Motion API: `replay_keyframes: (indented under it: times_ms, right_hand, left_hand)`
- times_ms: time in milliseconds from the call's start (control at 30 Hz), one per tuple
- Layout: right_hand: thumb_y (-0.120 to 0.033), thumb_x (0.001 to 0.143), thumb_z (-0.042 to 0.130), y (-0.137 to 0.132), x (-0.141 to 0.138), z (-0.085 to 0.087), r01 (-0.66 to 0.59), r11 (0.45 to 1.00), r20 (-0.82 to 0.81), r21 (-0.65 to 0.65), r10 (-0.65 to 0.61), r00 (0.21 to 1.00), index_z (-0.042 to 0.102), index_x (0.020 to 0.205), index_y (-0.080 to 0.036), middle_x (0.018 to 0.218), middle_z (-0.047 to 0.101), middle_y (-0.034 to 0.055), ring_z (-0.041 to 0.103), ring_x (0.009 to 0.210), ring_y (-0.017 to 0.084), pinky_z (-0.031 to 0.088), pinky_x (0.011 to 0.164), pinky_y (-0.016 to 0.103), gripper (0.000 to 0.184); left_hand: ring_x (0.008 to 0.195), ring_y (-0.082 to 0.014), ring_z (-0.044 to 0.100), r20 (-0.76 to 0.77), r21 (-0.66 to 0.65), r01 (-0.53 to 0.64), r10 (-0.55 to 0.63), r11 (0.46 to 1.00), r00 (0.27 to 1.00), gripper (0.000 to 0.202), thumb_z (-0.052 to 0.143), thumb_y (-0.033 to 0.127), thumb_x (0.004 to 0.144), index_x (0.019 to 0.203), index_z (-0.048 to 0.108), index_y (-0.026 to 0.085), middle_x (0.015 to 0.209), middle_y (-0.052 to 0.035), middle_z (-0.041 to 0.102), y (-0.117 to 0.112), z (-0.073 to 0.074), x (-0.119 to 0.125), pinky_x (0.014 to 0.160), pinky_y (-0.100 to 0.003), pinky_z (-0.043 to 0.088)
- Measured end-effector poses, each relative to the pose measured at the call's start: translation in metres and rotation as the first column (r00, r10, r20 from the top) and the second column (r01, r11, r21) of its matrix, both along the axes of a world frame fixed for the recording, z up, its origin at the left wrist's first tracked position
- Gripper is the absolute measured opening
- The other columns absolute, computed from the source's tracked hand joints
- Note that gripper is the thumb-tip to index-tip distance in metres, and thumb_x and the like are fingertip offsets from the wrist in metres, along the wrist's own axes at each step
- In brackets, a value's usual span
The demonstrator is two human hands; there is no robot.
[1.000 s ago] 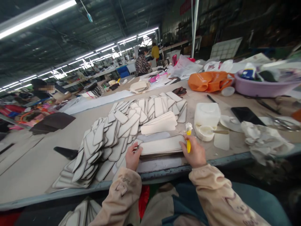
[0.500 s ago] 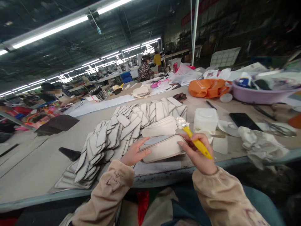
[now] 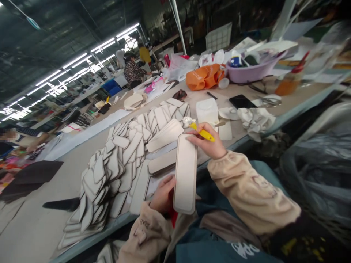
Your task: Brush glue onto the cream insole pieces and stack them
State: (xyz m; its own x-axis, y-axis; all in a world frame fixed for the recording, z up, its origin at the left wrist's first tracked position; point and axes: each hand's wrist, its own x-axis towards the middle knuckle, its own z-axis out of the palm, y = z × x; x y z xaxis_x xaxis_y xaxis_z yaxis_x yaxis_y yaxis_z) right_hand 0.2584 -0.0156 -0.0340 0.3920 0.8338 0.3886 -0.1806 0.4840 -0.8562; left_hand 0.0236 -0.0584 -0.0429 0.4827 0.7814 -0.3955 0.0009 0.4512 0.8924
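A long pale panel (image 3: 185,175) with rounded corners and a darker edge stands nearly upright off the front of the table. My right hand (image 3: 210,141) is closed, pinching its upper end while also gripping a yellow-handled brush (image 3: 206,134) whose bristles carry white paste. At the panel's lower left edge is my left hand (image 3: 163,193), closed on it with some fingers hidden behind. Left of the panel lies a small stack of similar panels (image 3: 163,161), and behind that a fanned set (image 3: 166,135). A big overlapping heap of smaller grey pieces (image 3: 128,146) spreads farther left.
Beyond my right hand stands a white plastic container (image 3: 207,110), near a black phone (image 3: 242,102) and crumpled white material (image 3: 256,118). An orange bag (image 3: 204,77) and a purple basin (image 3: 246,74) sit farther back. A dark pointed object (image 3: 60,204) lies left. Co-workers are in the background.
The panel has been lifted off the stack and turned from lying lengthwise to nearly upright. My left hand has come down to its lower edge. The view has swung right.
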Motion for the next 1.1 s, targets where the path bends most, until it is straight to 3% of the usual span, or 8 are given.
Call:
replay_keyframes:
  times_ms: [100,167,367,800,967,1100]
  right_hand:
    - [-0.032,0.069,0.077,0.0,-0.001,-0.004,-0.001,1.0,0.03,0.019,0.0,1.0,0.044,0.086,-0.025,0.09,0.069,0.0006,0.067,0.097,0.02,0.052,0.087,0.036,0.038]
    - [-0.031,0.069,0.076,0.0,-0.001,-0.006,-0.019,0.999,0.039,0.031,0.018,0.999,0.044,0.086,-0.025,0.093,0.068,0.0013,0.067,0.097,0.02,0.052,0.087,0.037,0.037]
    - [-0.032,0.07,0.076,0.001,0.0,-0.014,-0.042,0.999,0.071,0.023,0.041,0.997,0.044,0.086,-0.024,0.093,0.067,0.0011,0.067,0.098,0.02,0.051,0.089,0.036,0.037]
    - [-0.033,0.068,0.077,-0.002,-0.006,-0.018,-0.03,0.999,0.082,-0.015,0.031,0.996,0.046,0.086,-0.025,0.085,0.064,-0.0012,0.067,0.094,0.021,0.053,0.085,0.036,0.037]
    - [-0.034,0.069,0.077,-0.008,-0.013,-0.008,-0.106,0.994,0.068,-0.025,0.107,0.992,0.044,0.087,-0.025,0.089,0.065,-0.0003,0.067,0.098,0.02,0.053,0.083,0.034,0.038]
    - [-0.035,0.07,0.075,-0.011,-0.024,-0.006,-0.119,0.992,0.098,-0.035,0.122,0.988,0.043,0.088,-0.026,0.089,0.067,0.0002,0.067,0.087,0.018,0.053,0.076,0.032,0.038]
  left_hand:
    - [0.066,-0.0204,0.064,0.111,-0.155,0.118,-0.101,0.981,0.989,0.049,0.066,0.051,0.073,0.1,0.065,0.01,0.085,-0.0128,0.069,-0.023,-0.009,0.005,0.055,-0.028,0.047]
    - [0.068,-0.022,0.066,0.117,-0.197,0.178,-0.157,0.964,0.981,0.047,0.071,0.044,0.072,0.101,0.065,0.008,0.09,-0.0151,0.069,-0.033,-0.016,0.004,0.056,-0.028,0.049]
    - [0.069,-0.0213,0.067,0.095,-0.201,0.178,-0.161,0.963,0.982,0.035,0.076,0.028,0.069,0.095,0.067,0.006,0.087,-0.0144,0.07,-0.046,-0.028,-0.003,0.062,-0.029,0.051]
    - [0.067,-0.0184,0.064,0.044,-0.186,0.138,-0.133,0.973,0.99,0.034,0.077,0.029,0.068,0.091,0.067,0.007,0.079,-0.0113,0.069,-0.057,-0.028,-0.006,0.064,-0.028,0.048]
    - [0.075,-0.0204,0.063,0.128,-0.123,0.223,-0.207,0.967,0.97,0.048,0.079,0.034,0.065,0.102,0.065,0.008,0.089,-0.0129,0.069,-0.049,-0.014,-0.001,0.067,-0.029,0.048]
    - [0.071,-0.0196,0.063,0.067,-0.093,0.072,-0.065,0.993,0.996,0.044,0.066,0.044,0.077,0.105,0.065,0.011,0.084,-0.0101,0.069,-0.034,-0.008,0.009,0.064,-0.028,0.048]
